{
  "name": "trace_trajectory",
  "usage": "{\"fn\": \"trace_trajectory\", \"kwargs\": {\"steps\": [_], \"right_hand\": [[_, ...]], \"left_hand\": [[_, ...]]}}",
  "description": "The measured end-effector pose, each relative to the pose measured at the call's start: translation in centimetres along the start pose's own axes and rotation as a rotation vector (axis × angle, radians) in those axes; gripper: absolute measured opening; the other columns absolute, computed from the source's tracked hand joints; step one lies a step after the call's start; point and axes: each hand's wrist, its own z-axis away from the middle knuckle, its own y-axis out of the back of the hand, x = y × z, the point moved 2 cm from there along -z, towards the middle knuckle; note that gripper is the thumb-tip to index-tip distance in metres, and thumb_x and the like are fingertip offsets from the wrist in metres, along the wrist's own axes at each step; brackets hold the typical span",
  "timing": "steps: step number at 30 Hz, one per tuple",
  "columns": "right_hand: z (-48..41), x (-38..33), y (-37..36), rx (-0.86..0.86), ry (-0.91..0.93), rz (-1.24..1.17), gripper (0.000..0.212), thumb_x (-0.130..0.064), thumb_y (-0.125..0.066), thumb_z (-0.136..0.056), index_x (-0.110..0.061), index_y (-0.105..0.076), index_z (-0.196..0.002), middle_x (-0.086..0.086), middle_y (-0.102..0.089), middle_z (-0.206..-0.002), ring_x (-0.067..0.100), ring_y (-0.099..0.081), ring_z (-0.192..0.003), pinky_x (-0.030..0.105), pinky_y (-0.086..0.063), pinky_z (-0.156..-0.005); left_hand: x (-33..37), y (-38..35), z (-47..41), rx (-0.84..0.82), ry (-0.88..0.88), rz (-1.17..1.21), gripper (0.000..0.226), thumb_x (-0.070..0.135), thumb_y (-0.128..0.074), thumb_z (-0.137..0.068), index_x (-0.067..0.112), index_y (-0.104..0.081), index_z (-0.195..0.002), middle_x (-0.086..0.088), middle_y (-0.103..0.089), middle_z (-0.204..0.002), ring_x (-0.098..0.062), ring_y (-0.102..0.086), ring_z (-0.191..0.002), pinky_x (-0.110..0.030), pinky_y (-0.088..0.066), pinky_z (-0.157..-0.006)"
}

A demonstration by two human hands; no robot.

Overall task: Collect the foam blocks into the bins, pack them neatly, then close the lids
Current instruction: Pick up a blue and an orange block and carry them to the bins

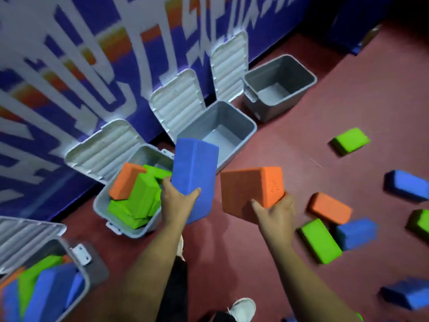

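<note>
I'm in the collecting step: my left hand (pixel 178 196) is curled round the lower end of a blue block (pixel 195 177), held upright just beside the part-filled bin (pixel 130 231) of jumbled green and orange blocks. My right hand (pixel 275 212) grips the near corner of an orange block (pixel 250 191), thumb on one face and fingers on another, in front of the empty bin (pixel 234 154). Next, I judge, each block must go in flat rather than dropped, since that pile sits crooked, and more loose blocks wait on the red floor (pixel 301 135) to my right.
</note>
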Motion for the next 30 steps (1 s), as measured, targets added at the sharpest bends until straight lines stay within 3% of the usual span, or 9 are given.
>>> {"fn": "trace_trajectory", "kwargs": {"steps": [5,8,13,17,23,27,30], "right_hand": [[-1.3,-10.0,-12.1,-0.17,0.061,-0.05,0.07,-0.049,-0.065,-0.062,-0.006,-0.049,-0.116,0.009,-0.054,-0.106,0.033,-0.054,-0.104,0.051,-0.048,-0.091],[-2.4,-14.6,-20.7,-0.315,0.122,-0.055,0.064,-0.05,-0.067,-0.064,-0.013,-0.049,-0.113,0.005,-0.056,-0.104,0.029,-0.057,-0.099,0.051,-0.05,-0.087],[-4.4,-19.7,-33.8,-0.452,0.211,0.005,0.06,-0.05,-0.071,-0.063,-0.026,-0.042,-0.11,-0.001,-0.054,-0.104,0.025,-0.054,-0.096,0.049,-0.049,-0.082],[-6.6,-19.0,-42.8,-0.521,0.267,0.147,0.082,-0.04,-0.079,-0.064,-0.026,-0.04,-0.135,0.004,-0.051,-0.127,0.029,-0.05,-0.111,0.047,-0.042,-0.097],[-10.2,-15.0,-52.6,-0.603,0.223,0.165,0.082,-0.038,-0.078,-0.066,-0.029,-0.034,-0.135,0.001,-0.053,-0.129,0.031,-0.048,-0.116,0.051,-0.045,-0.097],[-11.0,-12.1,-57.6,-0.666,0.201,0.157,0.076,-0.037,-0.079,-0.068,-0.031,-0.035,-0.13,-0.003,-0.055,-0.12,0.029,-0.053,-0.109,0.05,-0.049,-0.092],[-11.2,-9.4,-60.1,-0.763,0.109,0.102,0.072,-0.026,-0.074,-0.085,-0.025,-0.031,-0.142,-0.01,-0.049,-0.123,0.012,-0.052,-0.11,0.033,-0.045,-0.097]], "left_hand": [[-5.3,6.6,-11.0,0.039,0.099,0.035,0.081,0.029,-0.087,-0.065,0.01,-0.044,-0.13,-0.011,-0.059,-0.124,-0.032,-0.058,-0.115,-0.046,-0.048,-0.094],[-8.8,9.4,-17.9,0.021,0.159,0.04,0.096,0.053,-0.078,-0.06,0.019,-0.04,-0.141,-0.003,-0.056,-0.137,-0.026,-0.054,-0.124,-0.044,-0.046,-0.102],[-14.2,9.9,-28.5,0.036,0.344,0.068,0.077,0.049,-0.081,-0.071,0.019,-0.043,-0.131,0.0,-0.061,-0.121,-0.03,-0.062,-0.108,-0.044,-0.052,-0.09],[-18.4,6.9,-36.3,-0.019,0.47,0.047,0.085,0.053,-0.077,-0.073,0.023,-0.035,-0.141,-0.001,-0.061,-0.119,-0.03,-0.061,-0.101,-0.035,-0.047,-0.082],[-25.3,2.0,-45.2,-0.146,0.454,0.042,0.095,0.052,-0.07,-0.082,0.032,-0.012,-0.155,-0.006,-0.047,-0.145,-0.031,-0.052,-0.126,-0.034,-0.04,-0.1],[-28.4,-0.5,-49.5,-0.236,0.415,0.021,0.09,0.054,-0.069,-0.083,0.036,-0.017,-0.155,-0.005,-0.036,-0.156,-0.026,-0.043,-0.137,-0.033,-0.036,-0.109],[-30.3,-2.2,-50.7,-0.33,0.379,0.049,0.077,0.051,-0.063,-0.089,0.038,-0.024,-0.154,0.001,-0.037,-0.157,-0.021,-0.043,-0.138,-0.033,-0.035,-0.113]]}}
